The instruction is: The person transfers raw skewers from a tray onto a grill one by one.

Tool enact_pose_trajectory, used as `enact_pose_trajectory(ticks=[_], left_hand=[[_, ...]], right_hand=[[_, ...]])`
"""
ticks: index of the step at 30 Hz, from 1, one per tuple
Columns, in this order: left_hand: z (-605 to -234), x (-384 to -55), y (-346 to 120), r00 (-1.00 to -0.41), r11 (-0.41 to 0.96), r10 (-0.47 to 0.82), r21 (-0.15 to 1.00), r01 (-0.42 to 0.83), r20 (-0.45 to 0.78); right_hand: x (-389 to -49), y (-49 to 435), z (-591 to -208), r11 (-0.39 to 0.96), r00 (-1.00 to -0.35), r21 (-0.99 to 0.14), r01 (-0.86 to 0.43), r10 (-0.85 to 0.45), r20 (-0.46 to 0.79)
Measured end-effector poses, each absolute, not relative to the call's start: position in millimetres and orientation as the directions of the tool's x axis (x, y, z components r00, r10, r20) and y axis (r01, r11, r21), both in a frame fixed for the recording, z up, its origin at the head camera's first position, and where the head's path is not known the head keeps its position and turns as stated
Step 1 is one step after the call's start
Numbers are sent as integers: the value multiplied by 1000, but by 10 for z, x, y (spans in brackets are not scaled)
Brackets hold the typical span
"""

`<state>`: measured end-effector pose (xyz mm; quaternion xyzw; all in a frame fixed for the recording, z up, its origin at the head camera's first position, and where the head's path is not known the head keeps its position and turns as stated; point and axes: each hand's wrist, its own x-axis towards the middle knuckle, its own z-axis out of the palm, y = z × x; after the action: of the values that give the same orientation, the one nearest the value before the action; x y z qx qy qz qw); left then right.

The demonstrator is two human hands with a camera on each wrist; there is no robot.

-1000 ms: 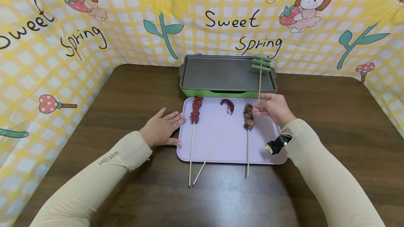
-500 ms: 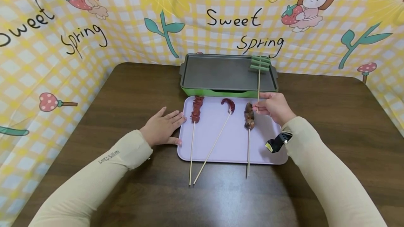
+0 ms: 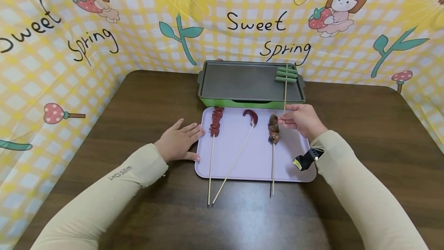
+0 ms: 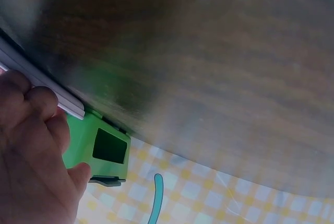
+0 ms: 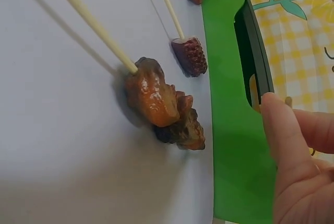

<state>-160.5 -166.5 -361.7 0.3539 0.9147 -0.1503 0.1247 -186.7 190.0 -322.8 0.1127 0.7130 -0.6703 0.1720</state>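
My right hand (image 3: pixel 301 119) pinches the stick of a skewer with several green pieces (image 3: pixel 286 75) between thumb and fingers. Those green pieces are at the right end of the dark grill plate (image 3: pixel 239 80); whether they touch it I cannot tell. My left hand (image 3: pixel 178 141) lies with fingers spread, fingertips touching the left edge of a lilac tray (image 3: pixel 254 161). On the tray lie a skewer of red folded pieces (image 3: pixel 216 122), a skewer with a curled dark-red tentacle-like piece (image 3: pixel 253 117), and a skewer of glossy brown chunks (image 3: pixel 273 128), closest to my right hand.
Under the grill plate is a green base (image 3: pixel 222 102), set directly behind the tray. Several stick ends overhang the tray's front edge onto the brown wooden table (image 3: pixel 166 211). A yellow checked cloth (image 3: pixel 138 18) hangs behind and at the sides.
The green pieces have come slightly down and now lie more level above or on the grill plate. My left hand and the other skewers have stayed in place.
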Motion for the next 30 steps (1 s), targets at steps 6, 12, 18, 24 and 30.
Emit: enact_pose_trajectory(ticks=[6,12,18,24,30], left_hand=[[-3608,-1609,-1646,-718,710,607,-172,683,-341],[-3605,-1594,-1681,-717,710,616,-164,685,-326],[-3600,-1586,-1704,-718,709,619,-169,685,-318],[-3625,-1605,-1695,-718,710,614,-167,684,-326],[-3617,-1604,-1676,-718,714,612,-159,682,-331]], right_hand=[[-1841,1908,-3212,71,-915,-917,393,-62,-398],[-1817,1909,-3237,101,-916,-915,391,-54,-397],[-1788,1926,-3228,158,-924,-917,367,-54,-379],[-1737,1961,-3220,209,-925,-908,363,-40,-378],[-1623,2021,-3269,280,-928,-896,345,-41,-371]])
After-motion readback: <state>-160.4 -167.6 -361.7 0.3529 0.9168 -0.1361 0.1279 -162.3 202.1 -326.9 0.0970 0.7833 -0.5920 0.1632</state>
